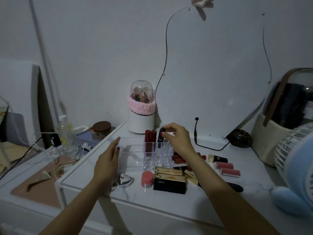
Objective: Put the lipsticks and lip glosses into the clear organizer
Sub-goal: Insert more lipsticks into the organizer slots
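Note:
The clear organizer (pixel 135 155) stands mid-table. Two red lipsticks (pixel 150 138) stand upright in its back slots. My right hand (pixel 177 139) pinches the top of a dark lipstick (pixel 160 138) that stands in a slot beside them. Fingers straight, my left hand (pixel 108 158) rests against the organizer's left side. Loose lipsticks lie to the right: several dark red ones (pixel 179 159), a black-and-gold one (pixel 218 158) and two pink ones (pixel 227 168). A dark tube (pixel 236 186) lies partly hidden under my right forearm.
Black and gold boxes (pixel 169 179) and a pink puff case (pixel 147 178) sit in front of the organizer, with a silver heart keyring (pixel 124 180) to the left. A brush holder (pixel 142 107), mirror (pixel 213 73), cable (pixel 211 146), basket (pixel 271 143) and blue fan (pixel 298 167) line the back and right.

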